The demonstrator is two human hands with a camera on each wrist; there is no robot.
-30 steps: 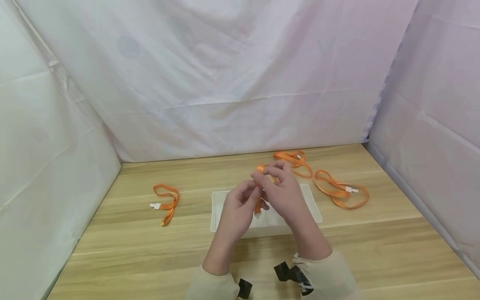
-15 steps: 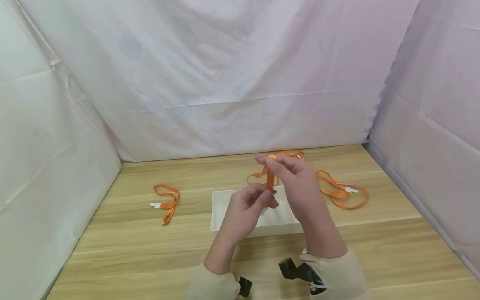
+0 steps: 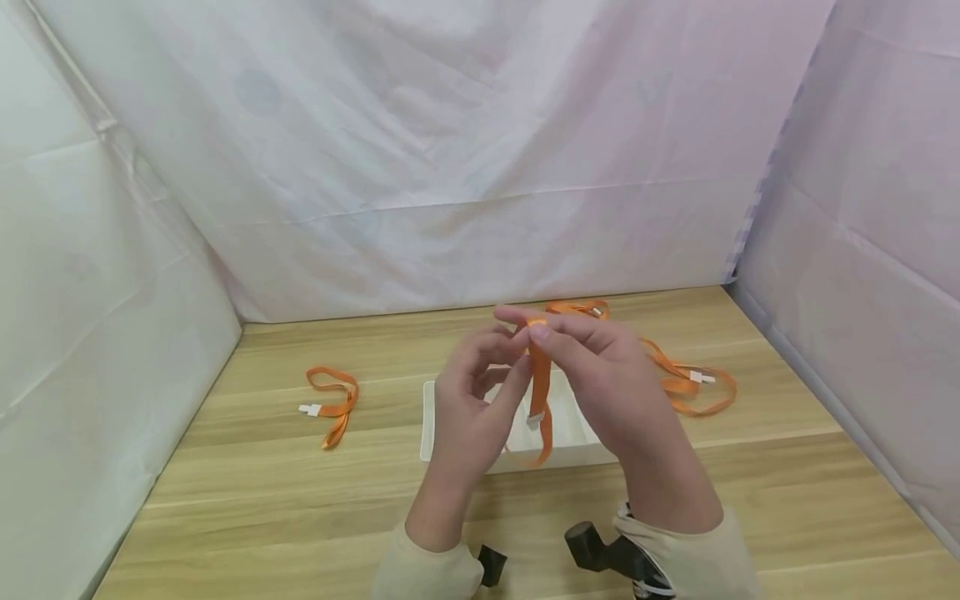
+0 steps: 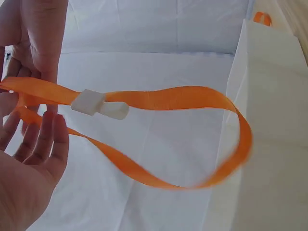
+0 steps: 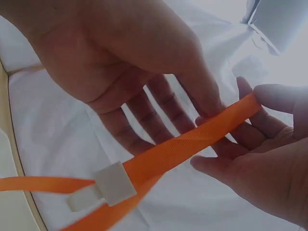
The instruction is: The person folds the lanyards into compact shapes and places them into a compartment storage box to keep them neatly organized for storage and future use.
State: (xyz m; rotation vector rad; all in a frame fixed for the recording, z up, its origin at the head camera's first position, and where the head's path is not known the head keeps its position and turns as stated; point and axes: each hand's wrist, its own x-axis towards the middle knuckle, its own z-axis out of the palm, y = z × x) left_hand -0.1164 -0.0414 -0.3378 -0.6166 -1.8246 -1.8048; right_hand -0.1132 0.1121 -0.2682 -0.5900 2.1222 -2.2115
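An orange lanyard (image 3: 540, 383) with a white plastic buckle (image 5: 115, 184) hangs over the white tray. My right hand (image 3: 600, 358) pinches its upper end, thumb in front and index finger stretched leftward. Close on the left, my left hand (image 3: 480, 392) has its thumb at the strap's edge and its other fingers loosely bent. In the right wrist view, the left thumb (image 5: 202, 91) meets the strap and the fingers reach behind it. Below the hands, the lanyard's loop (image 4: 245, 139) dangles free in the left wrist view.
The white tray (image 3: 428, 421) stands on the wooden table (image 3: 247, 492). One orange lanyard (image 3: 333, 410) lies at the left; others lie at the back (image 3: 577, 308) and at the right (image 3: 697, 392). White cloth (image 3: 480, 167) encloses the table behind and on the sides.
My left hand has come off the lower part of the strap and moved up beside the right hand. The right hand has risen slightly and shifted right; buckle and loop now hang below.
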